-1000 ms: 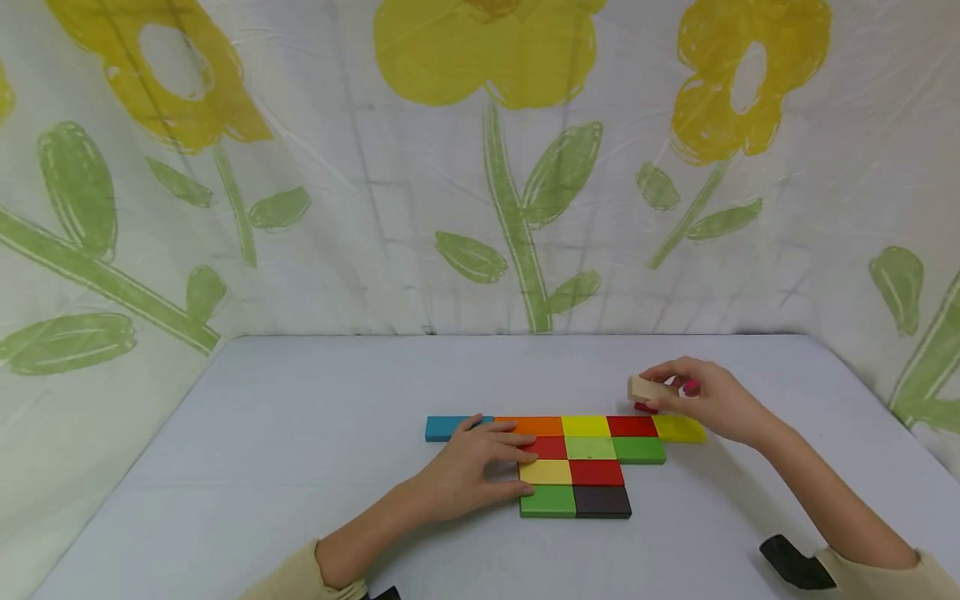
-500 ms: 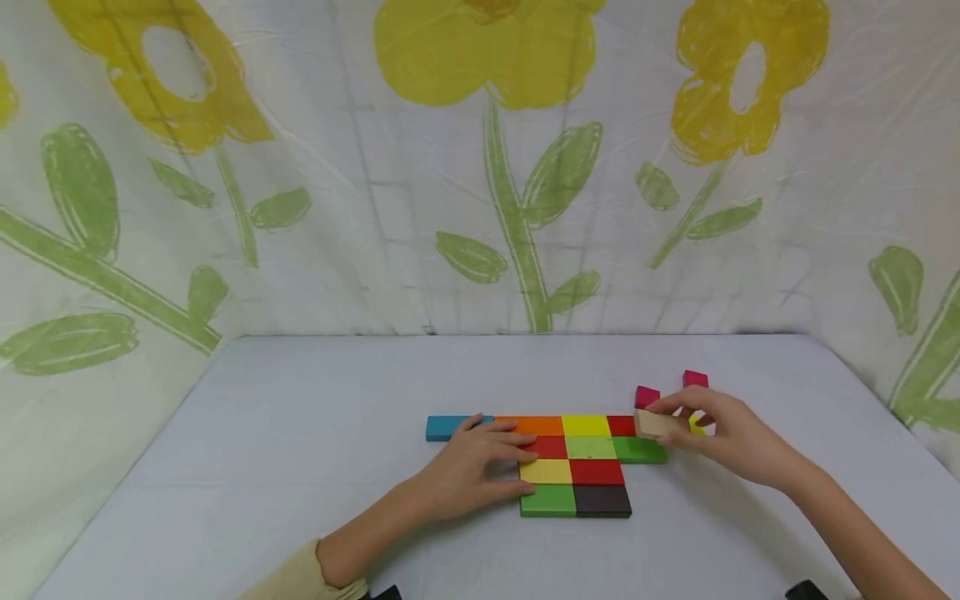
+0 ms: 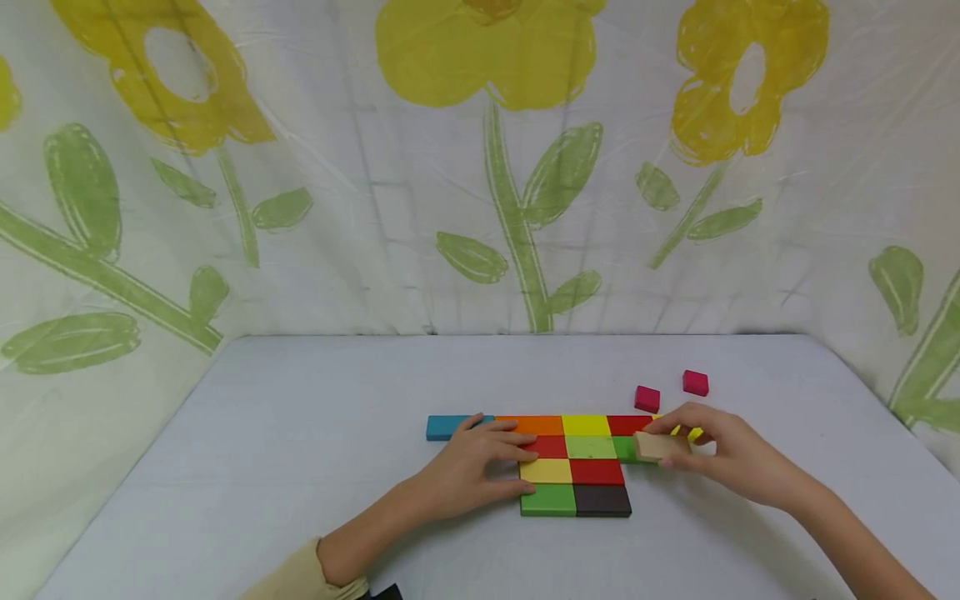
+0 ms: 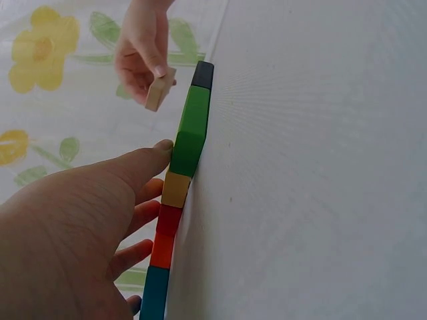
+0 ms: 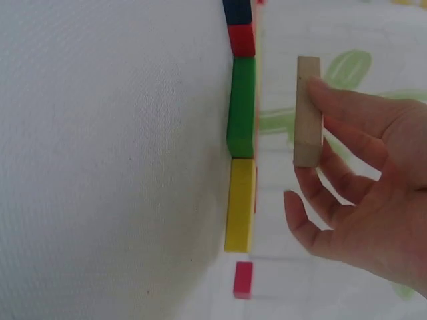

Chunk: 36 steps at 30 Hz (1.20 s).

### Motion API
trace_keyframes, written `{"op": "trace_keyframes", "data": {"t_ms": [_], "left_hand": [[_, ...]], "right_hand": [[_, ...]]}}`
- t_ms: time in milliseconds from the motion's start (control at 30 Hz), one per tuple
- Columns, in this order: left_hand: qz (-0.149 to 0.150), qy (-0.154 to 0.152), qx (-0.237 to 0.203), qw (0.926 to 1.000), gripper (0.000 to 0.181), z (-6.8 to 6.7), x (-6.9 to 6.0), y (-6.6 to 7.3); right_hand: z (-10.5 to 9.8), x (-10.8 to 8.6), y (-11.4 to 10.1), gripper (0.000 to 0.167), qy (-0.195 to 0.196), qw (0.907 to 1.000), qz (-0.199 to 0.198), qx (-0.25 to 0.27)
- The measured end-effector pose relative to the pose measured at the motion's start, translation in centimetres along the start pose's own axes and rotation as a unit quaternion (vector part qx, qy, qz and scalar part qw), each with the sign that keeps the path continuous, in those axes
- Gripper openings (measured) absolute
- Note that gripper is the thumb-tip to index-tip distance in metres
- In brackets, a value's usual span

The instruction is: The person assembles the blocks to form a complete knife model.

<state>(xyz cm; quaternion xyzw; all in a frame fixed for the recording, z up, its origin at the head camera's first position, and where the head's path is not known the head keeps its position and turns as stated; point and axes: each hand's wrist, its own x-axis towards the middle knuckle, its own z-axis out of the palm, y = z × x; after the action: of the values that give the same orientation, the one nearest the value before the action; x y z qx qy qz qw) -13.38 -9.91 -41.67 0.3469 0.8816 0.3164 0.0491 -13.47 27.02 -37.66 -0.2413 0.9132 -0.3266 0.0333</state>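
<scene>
A natural wood block (image 3: 657, 447) is pinched between the thumb and fingers of my right hand (image 3: 720, 446). It hangs above the right end of the green block (image 3: 626, 448), and the right wrist view shows a gap between the wood block (image 5: 307, 110) and the row. My left hand (image 3: 472, 468) rests with spread fingers on the left side of the flat pattern of coloured blocks. Its fingertips touch the red block (image 3: 549, 447), the pale yellow block (image 3: 547, 472) and the near green block (image 3: 546, 500). A dark block (image 3: 602, 501) lies beside that green one.
Two small crimson blocks (image 3: 647, 398) lie loose behind the pattern at the right. The back row holds a blue block (image 3: 444, 427), an orange block (image 3: 536, 425), yellow blocks and a red one. A flowered cloth (image 3: 337, 208) hangs behind the white table (image 3: 300, 500).
My right hand has carried the wood block from behind the back row toward the near side, over the pattern's right end. The crimson blocks are now uncovered. My left hand stays put.
</scene>
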Motion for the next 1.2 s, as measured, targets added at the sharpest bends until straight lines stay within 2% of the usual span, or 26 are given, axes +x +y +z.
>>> {"op": "trace_keyframes", "data": {"t_ms": [400, 633, 1200], "left_hand": [[-0.001, 0.003, -0.002, 1.0, 0.04, 0.0, 0.0, 0.0], [0.001, 0.005, -0.002, 1.0, 0.04, 0.0, 0.0, 0.1], [-0.002, 0.0, -0.009, 1.0, 0.04, -0.1, 0.0, 0.2]], "right_hand": [[1.0, -0.2, 0.9, 0.031, -0.014, 0.9975, -0.065, 0.024], [1.7, -0.1, 1.2, 0.032, -0.011, 0.9958, -0.086, 0.028], [2.6, -0.1, 0.9, 0.033, 0.003, 0.9957, -0.09, 0.024]]}}
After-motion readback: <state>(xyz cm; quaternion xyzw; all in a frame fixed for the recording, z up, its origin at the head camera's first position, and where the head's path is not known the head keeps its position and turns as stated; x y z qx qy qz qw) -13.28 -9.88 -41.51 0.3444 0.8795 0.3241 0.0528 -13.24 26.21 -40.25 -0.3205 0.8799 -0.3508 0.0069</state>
